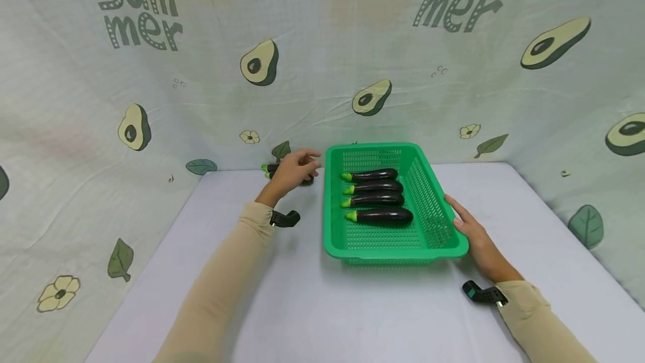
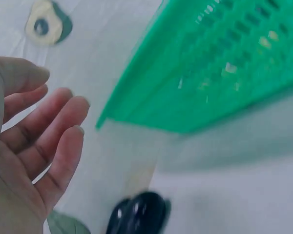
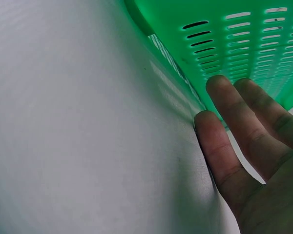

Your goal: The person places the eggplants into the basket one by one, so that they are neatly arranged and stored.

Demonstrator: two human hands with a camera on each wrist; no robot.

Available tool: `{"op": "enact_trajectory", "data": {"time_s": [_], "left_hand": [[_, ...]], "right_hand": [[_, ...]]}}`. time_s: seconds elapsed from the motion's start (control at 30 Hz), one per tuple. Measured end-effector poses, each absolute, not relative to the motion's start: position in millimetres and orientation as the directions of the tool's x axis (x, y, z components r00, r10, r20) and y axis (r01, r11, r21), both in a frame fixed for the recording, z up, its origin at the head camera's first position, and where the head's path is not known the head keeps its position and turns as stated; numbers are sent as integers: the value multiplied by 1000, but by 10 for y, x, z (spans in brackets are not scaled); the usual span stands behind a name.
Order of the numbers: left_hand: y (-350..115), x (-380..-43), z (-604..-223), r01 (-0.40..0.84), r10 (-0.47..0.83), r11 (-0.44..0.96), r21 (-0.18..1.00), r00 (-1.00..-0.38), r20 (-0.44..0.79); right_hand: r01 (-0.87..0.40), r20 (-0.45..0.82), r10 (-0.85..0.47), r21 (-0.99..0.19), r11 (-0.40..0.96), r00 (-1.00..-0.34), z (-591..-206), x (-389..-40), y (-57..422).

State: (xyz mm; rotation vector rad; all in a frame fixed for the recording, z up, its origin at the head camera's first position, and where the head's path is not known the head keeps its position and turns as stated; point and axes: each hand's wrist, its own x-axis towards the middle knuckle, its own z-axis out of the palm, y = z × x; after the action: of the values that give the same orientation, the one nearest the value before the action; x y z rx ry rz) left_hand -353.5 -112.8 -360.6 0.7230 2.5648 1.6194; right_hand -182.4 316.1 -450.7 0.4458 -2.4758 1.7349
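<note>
A green basket point(image 1: 393, 254) with slotted walls stands on the table, and inside it several dark eggplants point(image 1: 379, 216) lie in a row, green stems to the left. My left hand point(image 1: 296, 170) is in the air just left of the basket's rim, fingers loosely bent, holding nothing. Below and behind that hand more eggplants point(image 2: 146, 212) lie on the table, partly covered by it in the head view. At the basket's right side is my right hand point(image 1: 476, 240). Its fairly straight fingers point(image 3: 219, 141) rest by the slotted outer wall, under the rim.
A white cloth covers the table point(image 1: 302, 307). Behind and at the sides hangs a pale curtain point(image 1: 312, 10) printed with avocados, leaves and lettering. Black bands point(image 1: 284, 218) sit on both wrists.
</note>
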Motion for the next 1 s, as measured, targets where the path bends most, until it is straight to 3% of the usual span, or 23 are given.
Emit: {"op": "enact_trajectory", "data": {"time_s": [0.2,0.5,0.77,1.0], "left_hand": [[-1394,-3637,-3701,234,350,327,916,-930,113],[-1604,-3741,-3844,158,278,318,935,-958,68],[-1706,-3853,-4079,156,197,302,941,-975,98],[-1747,-3928,-4168,161,135,413,896,-984,115]], "right_hand": [[-279,229,-184,-905,320,-956,-4513,-1809,3164],[-266,216,-187,-912,311,-958,-4550,-1812,3180],[-262,213,-187,-915,306,-959,-4546,-1810,3175],[-275,226,-186,-911,308,-956,-4526,-1841,3170]]}}
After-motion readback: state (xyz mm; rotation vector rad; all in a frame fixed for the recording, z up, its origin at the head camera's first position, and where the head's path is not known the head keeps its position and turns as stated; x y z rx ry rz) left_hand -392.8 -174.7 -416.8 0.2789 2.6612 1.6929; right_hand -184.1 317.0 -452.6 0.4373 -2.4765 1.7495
